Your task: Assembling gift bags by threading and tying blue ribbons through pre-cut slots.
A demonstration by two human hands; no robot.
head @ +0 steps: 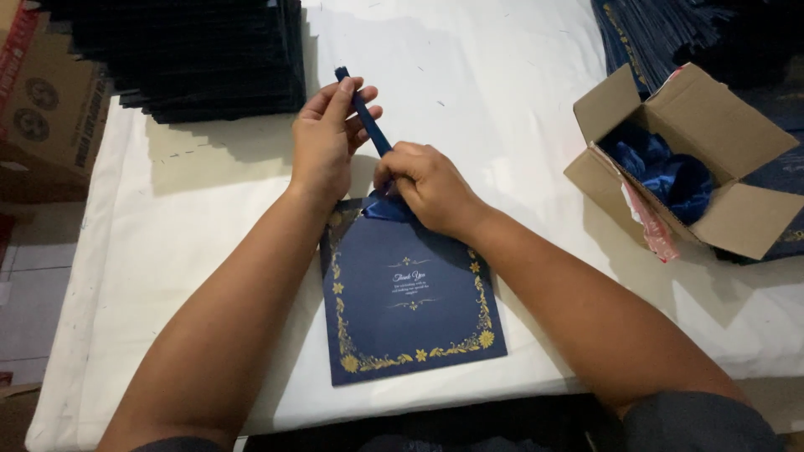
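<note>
A dark blue card bag [410, 293] with gold floral borders lies flat on the white cloth. A blue ribbon [362, 107] runs up from its top edge. My left hand [325, 138] pinches the ribbon's far end, holding it taut. My right hand [423, 186] grips the ribbon low down, right at the bag's top edge, where a bit of ribbon bunches under my fingers.
A tall stack of dark flat bags [193, 50] sits at the back left beside a brown carton [46, 100]. An open cardboard box [695, 159] with blue ribbon inside stands at the right. More dark blue bags [662, 29] lie behind it. The white table cover [193, 218] ends near me.
</note>
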